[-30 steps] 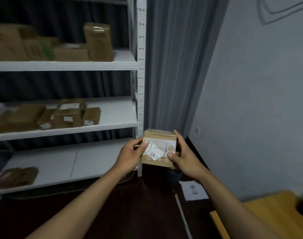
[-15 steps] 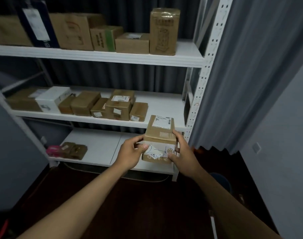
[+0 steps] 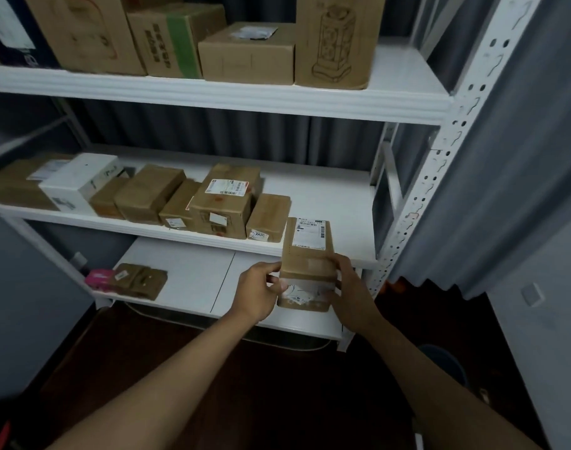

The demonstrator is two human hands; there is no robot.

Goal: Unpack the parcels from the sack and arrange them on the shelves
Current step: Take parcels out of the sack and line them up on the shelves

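Left hand (image 3: 257, 293) fingers and right hand (image 3: 349, 292) fingers clasp opposite sides of a brown cardboard parcel with white labels (image 3: 307, 261) | parcel held at the front edge of the white metal middle shelf (image 3: 329, 203) | brown boxes (image 3: 225, 203) line the shelf to its left

1. I see the held parcel (image 3: 305, 261): a small brown cardboard box with a white shipping label on its far top face and a clear-taped printed patch on the near face. It sits at the front edge of the middle shelf (image 3: 339, 203), right of the row there.
2. My left hand (image 3: 256, 293) pinches its left side; my right hand (image 3: 350, 292) wraps its right side.
3. Row of brown parcels (image 3: 225, 203) lies on the middle shelf, left of the held parcel, with one white box (image 3: 79, 180) among them.
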